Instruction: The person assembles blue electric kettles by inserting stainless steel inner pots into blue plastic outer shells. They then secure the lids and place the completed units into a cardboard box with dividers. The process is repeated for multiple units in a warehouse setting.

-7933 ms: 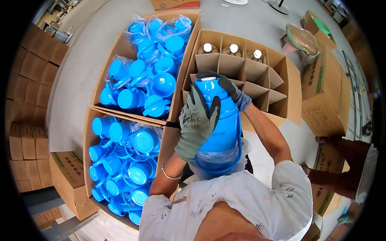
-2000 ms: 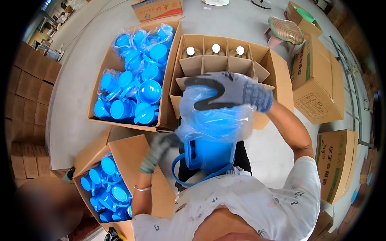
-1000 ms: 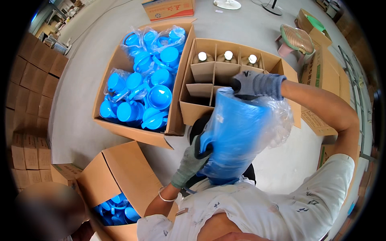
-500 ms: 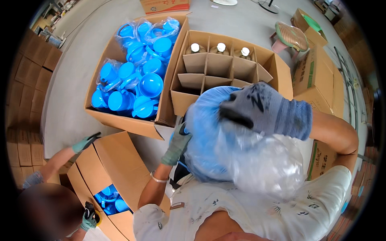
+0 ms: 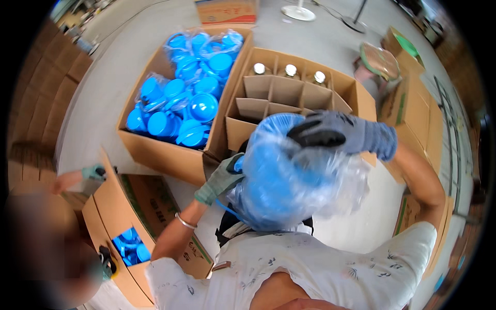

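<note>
Bagged blue jug (image 5: 279, 186), both hands gripping.

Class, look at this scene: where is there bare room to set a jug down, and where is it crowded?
Free: the front cells of the divided carton, behind the three capped bottles; bare floor right of the bagged blue jug. Crowded: the box of blue jugs, and between the left hand and right hand.

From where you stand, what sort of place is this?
Probably a packing floor or warehouse: a carton of bagged blue jugs, a divided box holding bottles, and more stacked cartons on bare concrete.
</note>
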`<action>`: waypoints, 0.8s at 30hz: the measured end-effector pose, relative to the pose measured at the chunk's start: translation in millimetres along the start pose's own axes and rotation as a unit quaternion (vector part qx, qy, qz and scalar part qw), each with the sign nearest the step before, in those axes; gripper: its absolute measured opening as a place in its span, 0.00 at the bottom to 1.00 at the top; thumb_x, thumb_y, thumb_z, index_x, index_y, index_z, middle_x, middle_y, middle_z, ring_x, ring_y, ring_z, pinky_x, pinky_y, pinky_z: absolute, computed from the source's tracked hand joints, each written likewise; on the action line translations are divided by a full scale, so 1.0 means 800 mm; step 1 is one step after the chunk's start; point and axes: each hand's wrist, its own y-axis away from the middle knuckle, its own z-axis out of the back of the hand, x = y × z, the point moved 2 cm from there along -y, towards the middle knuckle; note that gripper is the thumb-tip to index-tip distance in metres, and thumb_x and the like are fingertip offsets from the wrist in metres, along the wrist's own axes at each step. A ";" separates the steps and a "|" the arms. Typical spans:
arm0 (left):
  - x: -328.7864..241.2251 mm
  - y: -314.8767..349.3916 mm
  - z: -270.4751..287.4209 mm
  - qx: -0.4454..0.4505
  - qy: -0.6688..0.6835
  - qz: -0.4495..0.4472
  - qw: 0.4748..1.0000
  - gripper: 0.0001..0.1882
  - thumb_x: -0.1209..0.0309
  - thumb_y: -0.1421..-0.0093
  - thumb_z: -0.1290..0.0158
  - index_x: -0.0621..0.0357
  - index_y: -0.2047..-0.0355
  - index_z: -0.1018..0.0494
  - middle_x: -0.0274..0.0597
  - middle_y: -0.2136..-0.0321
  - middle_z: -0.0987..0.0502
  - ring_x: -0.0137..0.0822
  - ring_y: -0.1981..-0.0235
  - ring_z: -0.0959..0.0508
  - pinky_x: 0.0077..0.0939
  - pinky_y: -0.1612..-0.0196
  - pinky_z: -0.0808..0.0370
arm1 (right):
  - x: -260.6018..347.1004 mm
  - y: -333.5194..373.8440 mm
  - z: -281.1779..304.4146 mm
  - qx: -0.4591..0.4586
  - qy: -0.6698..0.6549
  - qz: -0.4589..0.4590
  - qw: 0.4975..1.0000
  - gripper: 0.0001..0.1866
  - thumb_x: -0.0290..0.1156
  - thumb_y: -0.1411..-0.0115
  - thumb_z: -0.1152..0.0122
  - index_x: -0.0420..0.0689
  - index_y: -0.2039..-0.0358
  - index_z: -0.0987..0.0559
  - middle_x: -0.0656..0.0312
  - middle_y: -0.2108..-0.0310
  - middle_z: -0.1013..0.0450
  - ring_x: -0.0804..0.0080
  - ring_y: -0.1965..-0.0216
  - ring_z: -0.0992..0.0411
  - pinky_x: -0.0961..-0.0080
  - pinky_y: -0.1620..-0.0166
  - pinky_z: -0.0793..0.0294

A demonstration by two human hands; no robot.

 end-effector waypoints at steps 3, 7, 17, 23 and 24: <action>0.063 -0.022 0.005 0.077 0.032 0.035 0.996 0.30 0.69 0.51 0.39 0.61 0.48 0.34 0.43 0.54 0.28 0.32 0.53 0.28 0.26 0.49 0.31 | 0.033 -0.031 -0.014 0.067 0.094 -0.064 0.991 0.20 0.34 0.47 0.45 0.47 0.53 0.27 0.53 0.55 0.30 0.57 0.54 0.32 0.61 0.50 0.33; 0.018 -0.024 -0.018 0.072 -0.107 0.048 0.990 0.33 0.63 0.50 0.40 0.58 0.44 0.37 0.45 0.53 0.28 0.37 0.53 0.27 0.29 0.49 0.31 | 0.029 -0.009 -0.027 0.052 0.145 -0.153 0.976 0.14 0.35 0.50 0.44 0.43 0.64 0.27 0.58 0.65 0.28 0.57 0.64 0.30 0.65 0.60 0.31; 0.067 0.033 0.005 -0.087 -0.120 -0.011 0.989 0.28 0.63 0.47 0.43 0.61 0.48 0.35 0.52 0.54 0.28 0.46 0.54 0.28 0.35 0.50 0.32 | -0.015 0.039 -0.106 -0.444 -0.164 -0.338 0.814 0.22 0.35 0.38 0.51 0.39 0.46 0.36 0.59 0.50 0.35 0.72 0.50 0.36 0.75 0.46 0.37; 0.041 -0.024 0.122 -0.224 0.160 -0.020 0.961 0.24 0.62 0.45 0.47 0.59 0.50 0.34 0.50 0.56 0.27 0.45 0.55 0.27 0.37 0.52 0.30 | -0.051 -0.034 -0.207 -0.280 -0.462 -0.224 0.811 0.44 0.39 0.42 0.44 0.44 0.34 0.58 0.56 0.33 0.62 0.68 0.33 0.62 0.71 0.35 0.61; 0.025 -0.046 0.151 -0.230 0.182 -0.032 0.955 0.24 0.62 0.45 0.47 0.59 0.50 0.34 0.49 0.56 0.27 0.45 0.55 0.27 0.37 0.53 0.30 | -0.053 -0.051 -0.188 -0.255 -0.424 -0.189 0.848 0.49 0.41 0.46 0.39 0.45 0.33 0.60 0.55 0.32 0.65 0.66 0.32 0.65 0.69 0.34 0.64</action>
